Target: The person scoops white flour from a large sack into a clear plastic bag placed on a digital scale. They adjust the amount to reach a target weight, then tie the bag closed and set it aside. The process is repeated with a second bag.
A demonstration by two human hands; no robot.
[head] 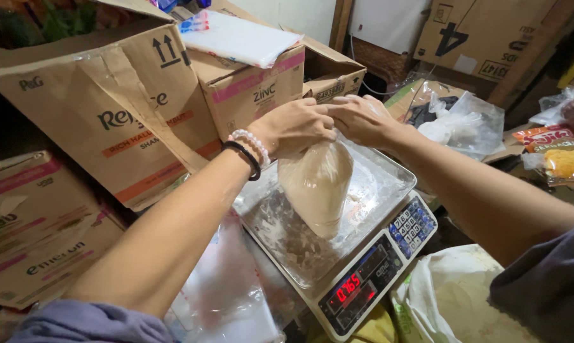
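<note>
Bag [317, 184] of pale flour-like powder, filled and standing on the steel pan [382, 184] of a digital scale [369, 279], red display lit. Left hand [292, 127] and right hand [362, 119] both closed around the bag's gathered neck, pinching it shut. Weighing apparently under way; knot or seal not yet visible. Cardboard boxes [109, 114] stacked behind.

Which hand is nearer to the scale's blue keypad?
Right. The right hand grips the top of the filled bag on the keypad's side of the scale; the left hand grips it from the far side.
</note>
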